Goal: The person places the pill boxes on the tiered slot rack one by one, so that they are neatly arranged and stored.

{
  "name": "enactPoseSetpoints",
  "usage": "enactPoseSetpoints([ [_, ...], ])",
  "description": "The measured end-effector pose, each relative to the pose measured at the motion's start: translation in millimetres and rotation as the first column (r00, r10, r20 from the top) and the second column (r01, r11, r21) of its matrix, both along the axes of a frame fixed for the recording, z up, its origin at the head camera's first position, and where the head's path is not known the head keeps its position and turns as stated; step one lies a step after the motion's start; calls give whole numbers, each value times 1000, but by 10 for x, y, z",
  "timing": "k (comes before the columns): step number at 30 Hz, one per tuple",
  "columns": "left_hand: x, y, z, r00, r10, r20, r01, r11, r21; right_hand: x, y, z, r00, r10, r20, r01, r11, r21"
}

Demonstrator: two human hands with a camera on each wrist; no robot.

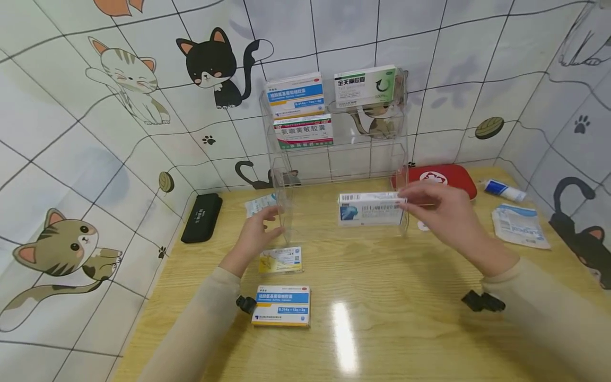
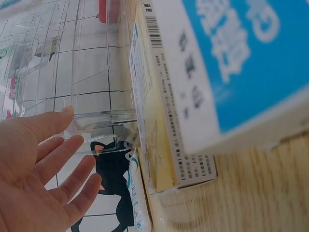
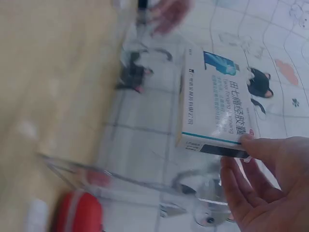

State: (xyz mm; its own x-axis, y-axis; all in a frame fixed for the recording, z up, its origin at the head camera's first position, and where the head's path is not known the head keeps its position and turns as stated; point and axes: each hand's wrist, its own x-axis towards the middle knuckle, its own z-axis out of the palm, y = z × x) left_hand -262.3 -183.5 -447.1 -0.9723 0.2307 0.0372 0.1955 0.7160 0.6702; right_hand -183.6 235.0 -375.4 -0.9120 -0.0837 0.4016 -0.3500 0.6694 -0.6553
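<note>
A clear tiered rack (image 1: 305,150) stands by the tiled wall. My right hand (image 1: 444,212) pinches a white medicine box (image 1: 372,209) by its right end, thumb on the printed face, in front of the rack's lower part. The right wrist view shows the same box (image 3: 212,101) with a blue picture on it. My left hand (image 1: 255,233) is at the rack's left side, fingers loosely spread and holding nothing; in the left wrist view its thumb tip overlaps the rack's edge. Just below that hand lies a yellow-and-white box (image 1: 280,260), with a blue-and-white box (image 1: 281,306) nearer me.
On the rack's top tier are a blue-and-white box (image 1: 295,98) and a green-and-white box (image 1: 365,87); a red-and-green box (image 1: 304,132) sits below. A black case (image 1: 202,217) lies left. Rightward are a red pouch (image 1: 453,175), a tube (image 1: 505,190) and a packet (image 1: 520,225).
</note>
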Motion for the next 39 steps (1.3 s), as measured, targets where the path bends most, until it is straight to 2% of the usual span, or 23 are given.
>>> enactPoseSetpoints([
  [8, 1, -14, 7, 1000, 1, -6, -1, 1000, -5, -668, 91, 642, 991, -88, -98, 80, 994, -80],
  [13, -16, -18, 5, 1000, 6, -19, -6, 1000, -12, -1014, 108, 922, 972, -124, -199, 91, 982, -165],
  [17, -18, -19, 6, 1000, 11, -18, -12, 1000, -17, -1215, 117, 1079, 966, -140, -217, 100, 978, -183],
  [21, -8, -22, 8, 1000, 8, -21, -9, 1000, -13, -1384, 148, 1117, 962, -132, -238, 111, 988, -103],
  [26, 3, -8, 16, 1000, -6, -26, 6, 1000, -14, -1541, 177, 1022, 950, -92, -298, 98, 995, 5],
  [33, 1, 2, 15, 1000, -4, -18, 3, 1000, -13, -1521, 143, 937, 964, -44, -263, 76, 991, 113],
  [39, -4, -7, 9, 1000, -8, -21, 8, 1000, -16, -1478, 124, 917, 964, 20, -263, 46, 969, 242],
])
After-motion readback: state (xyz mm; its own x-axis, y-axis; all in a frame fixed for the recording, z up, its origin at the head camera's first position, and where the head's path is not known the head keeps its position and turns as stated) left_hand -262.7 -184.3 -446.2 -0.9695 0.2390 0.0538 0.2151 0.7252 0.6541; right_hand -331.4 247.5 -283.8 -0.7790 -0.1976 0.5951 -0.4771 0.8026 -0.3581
